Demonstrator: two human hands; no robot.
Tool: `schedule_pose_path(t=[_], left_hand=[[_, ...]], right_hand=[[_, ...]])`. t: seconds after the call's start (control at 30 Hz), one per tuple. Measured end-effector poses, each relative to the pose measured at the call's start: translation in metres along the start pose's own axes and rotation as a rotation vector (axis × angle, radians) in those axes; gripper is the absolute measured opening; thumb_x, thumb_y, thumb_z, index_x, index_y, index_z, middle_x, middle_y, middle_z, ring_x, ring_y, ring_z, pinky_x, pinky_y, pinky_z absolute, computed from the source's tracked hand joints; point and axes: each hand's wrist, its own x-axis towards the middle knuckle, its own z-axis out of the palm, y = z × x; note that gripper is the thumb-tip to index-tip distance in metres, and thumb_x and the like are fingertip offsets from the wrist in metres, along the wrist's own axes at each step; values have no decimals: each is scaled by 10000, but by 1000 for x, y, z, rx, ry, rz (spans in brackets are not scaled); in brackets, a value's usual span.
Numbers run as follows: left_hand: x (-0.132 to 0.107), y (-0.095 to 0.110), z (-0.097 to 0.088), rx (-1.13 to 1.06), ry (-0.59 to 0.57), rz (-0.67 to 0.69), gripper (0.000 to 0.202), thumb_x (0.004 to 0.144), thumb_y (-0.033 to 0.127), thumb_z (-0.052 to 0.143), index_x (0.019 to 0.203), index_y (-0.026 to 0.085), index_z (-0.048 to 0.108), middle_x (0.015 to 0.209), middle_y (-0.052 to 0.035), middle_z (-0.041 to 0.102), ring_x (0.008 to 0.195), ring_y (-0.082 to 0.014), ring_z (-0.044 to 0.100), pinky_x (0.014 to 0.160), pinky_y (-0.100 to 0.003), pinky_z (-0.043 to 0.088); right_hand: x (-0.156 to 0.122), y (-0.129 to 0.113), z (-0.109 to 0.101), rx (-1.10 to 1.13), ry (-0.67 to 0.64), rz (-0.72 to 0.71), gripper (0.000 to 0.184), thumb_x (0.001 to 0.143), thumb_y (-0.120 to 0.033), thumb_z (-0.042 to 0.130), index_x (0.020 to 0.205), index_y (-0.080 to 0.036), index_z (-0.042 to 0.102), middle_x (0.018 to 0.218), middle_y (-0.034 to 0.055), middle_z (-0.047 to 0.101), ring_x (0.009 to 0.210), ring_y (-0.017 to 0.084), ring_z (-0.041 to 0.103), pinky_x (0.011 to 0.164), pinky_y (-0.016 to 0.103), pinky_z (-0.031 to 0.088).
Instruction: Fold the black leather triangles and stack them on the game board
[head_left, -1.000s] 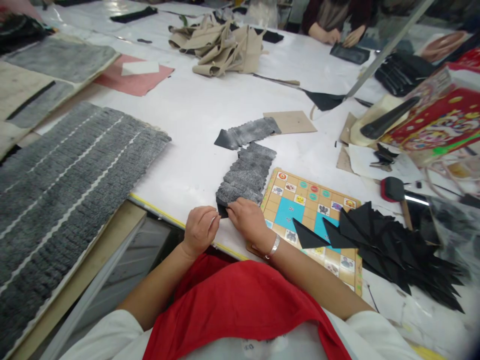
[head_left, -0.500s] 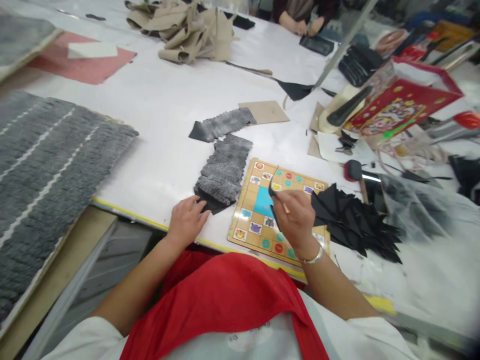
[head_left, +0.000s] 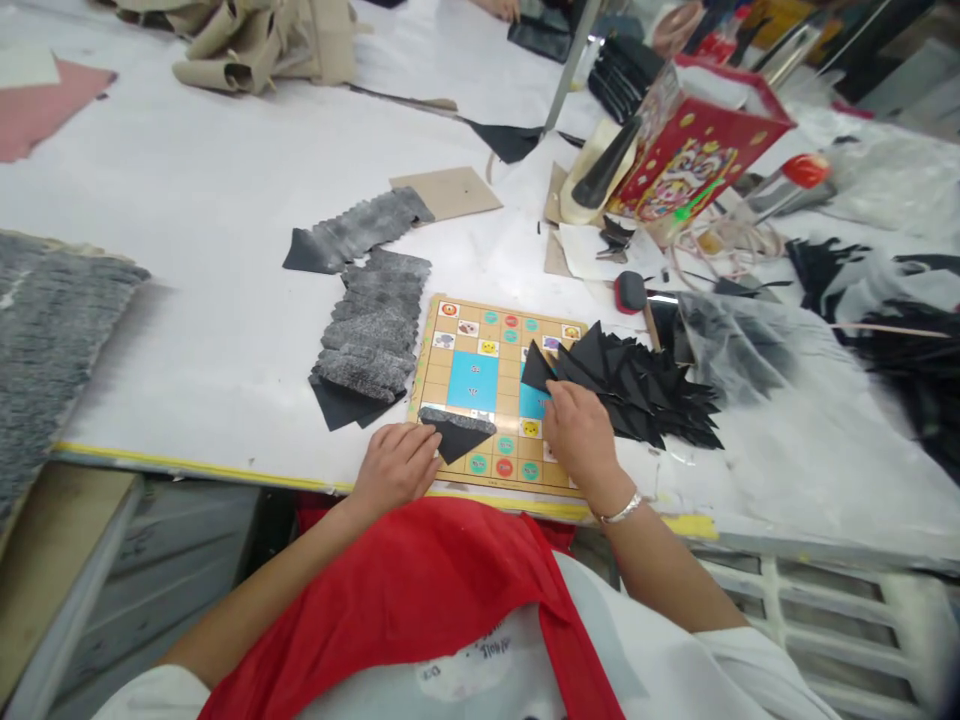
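My left hand (head_left: pixel 397 462) is at the lower left edge of a colourful game board (head_left: pixel 435 375), its fingers closed on the corner of a black triangular piece (head_left: pixel 459 440) with a fuzzy grey strip along its top edge. My right hand (head_left: pixel 583 435) is over the board's right side, fingertips pinched at a black triangle (head_left: pixel 535 366). Beside it, a fanned pile of black triangles (head_left: pixel 645 390) overlaps the board's right edge. To the left of the board lies an overlapping row of grey-coated pieces (head_left: pixel 375 325), with a second row (head_left: pixel 367 230) above it.
Beige cardboard (head_left: pixel 450 192) lies behind the rows. A red box (head_left: pixel 705 140), a cream bottle (head_left: pixel 589 195) and clear plastic (head_left: pixel 739 340) stand or lie at the right. Stacked grey strips (head_left: pixel 60 330) are at the left. A thin pole (head_left: pixel 570 65) rises at the back.
The view has swung right. My left hand has moved from the grey row onto the board's edge, at a black triangle. My right hand has come down toward the black pile.
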Motion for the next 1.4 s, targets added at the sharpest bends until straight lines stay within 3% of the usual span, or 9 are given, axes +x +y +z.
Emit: schedule_pose_path(t=[0.1,0.2,0.33,0.47,0.6,0.8,1.03,1.2,1.4], left_hand=[[3,3,3,2,-31,4,229,853,219,527,1057,197,629,1060,-63,684,963,-198,602,847,-359,400],[5,7,5,13,-39,5,220,852,192,524,1044,202,631,1056,-52,686,954,-188,598,839,-350,396],[6,9,5,57,-50,-28,202,854,230,534,1027,204,636,1090,-82,663,982,-208,585,827,-358,400],[6,8,5,64,-56,-42,208,848,263,547,1028,206,635,1066,-90,660,963,-219,586,806,-365,407],[6,8,5,61,-67,-50,200,852,274,543,1018,215,636,1066,-83,661,960,-218,586,808,-366,407],[5,6,6,-16,-80,-92,262,872,298,507,1081,183,614,1068,-103,659,981,-228,585,828,-377,418],[8,-6,2,-180,-32,-200,242,883,267,487,1050,137,603,1120,-140,567,936,-186,567,816,-315,468],[11,-11,2,-11,-166,-142,417,887,394,476,1252,199,528,1030,-117,561,905,-231,530,768,-370,453],[12,-11,2,61,-210,-128,427,881,452,471,1216,206,567,996,-118,572,907,-247,511,757,-379,413]], right_hand=[[8,-18,-2,73,-13,-71,286,918,-178,401,1125,-116,588,1053,144,614,985,240,528,871,379,408],[11,-54,0,150,-202,-205,200,917,-220,454,1036,-147,598,975,103,617,928,218,532,824,323,407],[21,-82,6,57,-372,-185,156,866,-288,574,958,-161,576,912,85,606,853,224,537,709,304,383],[31,-82,8,35,-443,-184,160,846,-323,610,899,-175,576,831,58,610,773,208,535,651,299,339],[23,-79,13,63,-363,-221,167,898,-330,535,873,-179,600,838,61,596,799,201,510,682,299,332],[2,-71,28,136,-211,-354,266,956,-202,389,1082,-155,619,905,86,612,829,191,494,729,305,356],[0,-65,31,74,-200,-483,294,949,-177,386,1135,-131,608,954,105,618,837,207,486,719,327,368],[2,-67,28,59,-238,-520,289,925,-170,431,1157,-121,596,954,114,606,826,215,477,700,341,364],[3,-67,25,45,-267,-541,290,920,-188,453,1166,-118,589,950,118,601,828,220,469,686,345,352]])
